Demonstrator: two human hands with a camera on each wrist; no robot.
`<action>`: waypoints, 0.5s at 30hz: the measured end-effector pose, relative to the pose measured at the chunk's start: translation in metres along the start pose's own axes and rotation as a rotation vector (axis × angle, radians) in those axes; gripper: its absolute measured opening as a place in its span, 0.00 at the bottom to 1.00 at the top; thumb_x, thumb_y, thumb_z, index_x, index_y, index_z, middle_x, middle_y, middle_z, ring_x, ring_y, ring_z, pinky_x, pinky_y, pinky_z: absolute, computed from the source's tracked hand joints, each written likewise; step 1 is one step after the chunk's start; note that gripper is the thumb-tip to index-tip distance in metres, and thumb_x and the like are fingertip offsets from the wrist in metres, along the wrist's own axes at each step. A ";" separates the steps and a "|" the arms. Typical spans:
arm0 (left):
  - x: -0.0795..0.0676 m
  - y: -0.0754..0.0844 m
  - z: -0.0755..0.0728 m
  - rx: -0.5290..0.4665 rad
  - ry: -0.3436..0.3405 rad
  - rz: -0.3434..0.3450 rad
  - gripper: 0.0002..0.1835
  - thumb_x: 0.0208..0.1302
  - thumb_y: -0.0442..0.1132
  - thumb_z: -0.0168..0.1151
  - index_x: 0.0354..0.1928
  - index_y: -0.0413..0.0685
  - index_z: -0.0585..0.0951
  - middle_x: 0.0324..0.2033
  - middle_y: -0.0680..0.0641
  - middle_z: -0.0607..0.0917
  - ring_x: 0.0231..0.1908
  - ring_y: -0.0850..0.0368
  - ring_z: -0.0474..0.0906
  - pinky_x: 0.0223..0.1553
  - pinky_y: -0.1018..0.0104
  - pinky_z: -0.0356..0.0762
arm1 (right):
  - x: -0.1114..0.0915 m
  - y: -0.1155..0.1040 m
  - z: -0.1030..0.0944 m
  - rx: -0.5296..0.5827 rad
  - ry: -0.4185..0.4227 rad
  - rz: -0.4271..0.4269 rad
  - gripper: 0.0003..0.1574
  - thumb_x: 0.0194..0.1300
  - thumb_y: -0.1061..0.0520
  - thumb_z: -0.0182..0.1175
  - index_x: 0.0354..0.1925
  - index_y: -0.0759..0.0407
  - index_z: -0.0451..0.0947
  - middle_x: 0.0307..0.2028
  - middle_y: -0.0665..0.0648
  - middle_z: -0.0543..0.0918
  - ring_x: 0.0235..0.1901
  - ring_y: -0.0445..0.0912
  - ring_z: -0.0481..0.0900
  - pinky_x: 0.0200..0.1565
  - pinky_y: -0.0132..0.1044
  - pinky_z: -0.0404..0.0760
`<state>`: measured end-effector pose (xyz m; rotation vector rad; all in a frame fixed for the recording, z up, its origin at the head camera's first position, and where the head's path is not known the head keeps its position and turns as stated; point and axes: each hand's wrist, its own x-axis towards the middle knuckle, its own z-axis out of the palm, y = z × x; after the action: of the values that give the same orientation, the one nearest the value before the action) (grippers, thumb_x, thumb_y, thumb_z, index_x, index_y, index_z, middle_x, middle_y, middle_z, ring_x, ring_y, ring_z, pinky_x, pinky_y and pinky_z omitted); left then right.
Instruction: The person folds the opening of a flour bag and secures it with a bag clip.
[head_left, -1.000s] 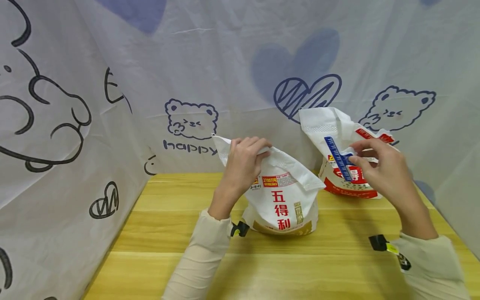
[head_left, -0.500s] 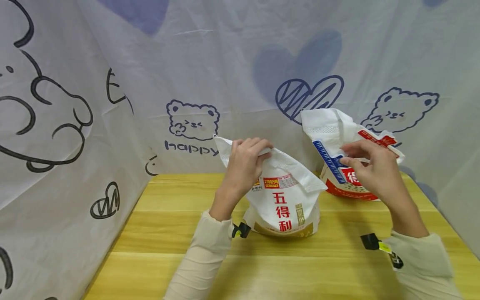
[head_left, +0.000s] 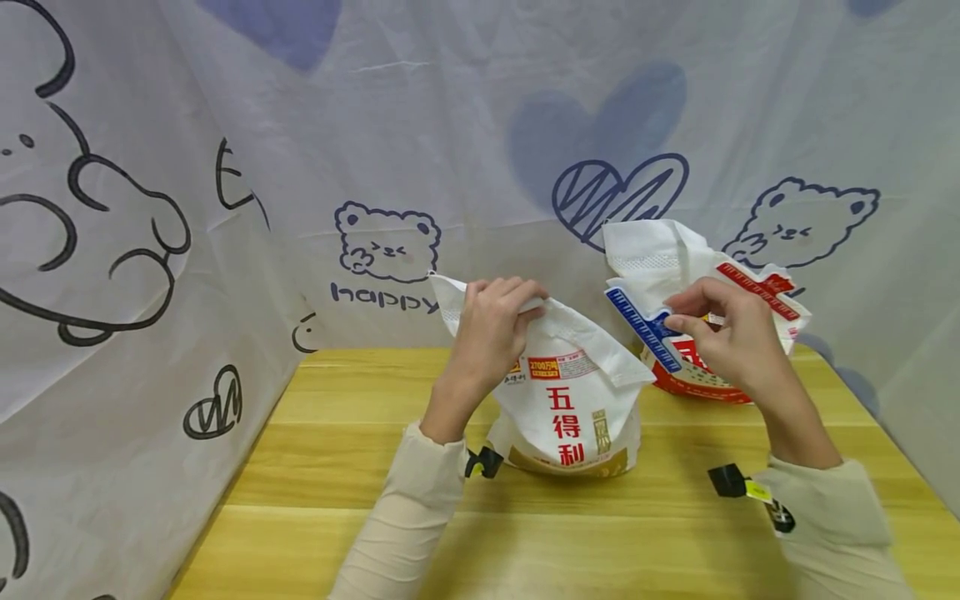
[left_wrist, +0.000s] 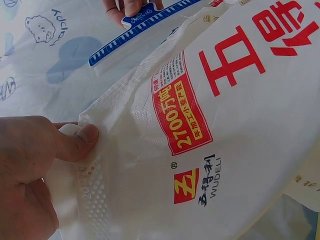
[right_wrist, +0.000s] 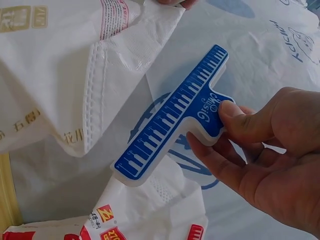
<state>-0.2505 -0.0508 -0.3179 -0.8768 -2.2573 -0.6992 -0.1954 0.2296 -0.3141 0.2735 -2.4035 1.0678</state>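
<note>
A white flour bag [head_left: 570, 367] with red lettering stands on the table, its top folded over. My left hand [head_left: 491, 333] grips that top edge, thumb on the near side in the left wrist view. In my right hand [head_left: 723, 325] a blue clip [right_wrist: 172, 112] with a piano-key pattern is pinched by its handle between thumb and fingers. The clip's long edge is apart from the bag, to the right of its folded top. Behind the right hand is a second flour bag [head_left: 652, 250], with a red clip [head_left: 757, 287] on its top.
The wooden table [head_left: 337, 475] carries both bags. A pale curtain [head_left: 465, 125] printed with bears and hearts hangs close behind and at the sides. The second bag stands near the back right of the table.
My right hand has carried the blue clip leftward toward the front bag, turning it a little. The left hand keeps its grip on the bag's top.
</note>
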 end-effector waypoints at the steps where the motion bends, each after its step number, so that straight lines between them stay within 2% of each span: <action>1: 0.000 0.000 0.000 0.000 -0.002 -0.001 0.07 0.66 0.33 0.69 0.44 0.50 0.87 0.44 0.51 0.89 0.46 0.54 0.82 0.58 0.53 0.70 | 0.000 0.000 0.001 0.007 0.000 0.005 0.08 0.65 0.69 0.68 0.43 0.64 0.82 0.39 0.61 0.86 0.37 0.45 0.79 0.37 0.18 0.76; 6: 0.000 0.001 -0.001 -0.002 -0.005 -0.002 0.07 0.66 0.33 0.69 0.44 0.50 0.87 0.44 0.51 0.89 0.46 0.54 0.83 0.58 0.53 0.70 | 0.001 -0.003 0.003 0.018 -0.023 -0.006 0.06 0.66 0.69 0.67 0.42 0.64 0.83 0.40 0.61 0.85 0.34 0.48 0.78 0.30 0.25 0.76; 15: 0.000 0.000 -0.001 0.000 -0.004 -0.002 0.07 0.66 0.33 0.69 0.44 0.50 0.87 0.44 0.51 0.89 0.46 0.54 0.82 0.58 0.53 0.70 | 0.004 -0.003 0.007 0.032 -0.011 0.018 0.06 0.65 0.70 0.67 0.41 0.65 0.83 0.40 0.62 0.86 0.34 0.49 0.78 0.29 0.26 0.77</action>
<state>-0.2500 -0.0511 -0.3168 -0.8770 -2.2623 -0.6982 -0.2004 0.2227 -0.3143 0.2697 -2.4045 1.1163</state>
